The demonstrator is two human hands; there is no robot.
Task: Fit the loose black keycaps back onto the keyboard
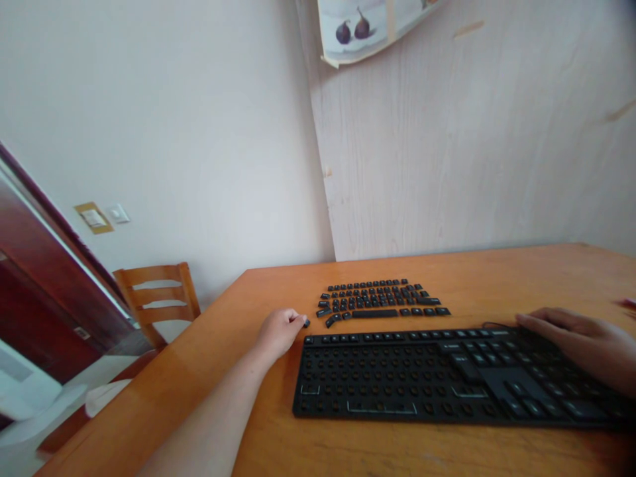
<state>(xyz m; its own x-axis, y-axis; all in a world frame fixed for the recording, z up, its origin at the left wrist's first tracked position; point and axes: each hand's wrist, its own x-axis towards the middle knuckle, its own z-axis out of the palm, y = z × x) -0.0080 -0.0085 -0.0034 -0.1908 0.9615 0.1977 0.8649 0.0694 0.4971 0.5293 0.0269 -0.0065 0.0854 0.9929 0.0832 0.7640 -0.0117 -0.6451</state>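
A black keyboard [380, 377] lies on the table in front of me. Its left block is stripped of keys and shows bare sockets, while the top row and the right-hand keys are in place. Beyond its top left corner, my left hand [281, 331] pinches a small black keycap [307, 323] at the fingertips. My right hand [581, 338] rests with fingers stretched over the keyboard's right end; part of that end is hidden beneath it. Behind the keyboard, several loose keycaps [380, 295] lie in rows, with a long space bar [375, 313] at their front.
The wooden table [268, 285] reaches back to the wall. A cable [497, 324] runs at the keyboard's back edge. At the far right edge lies a small reddish item [630, 303], cut off by the frame. A wooden chair [159, 298] stands left of the table.
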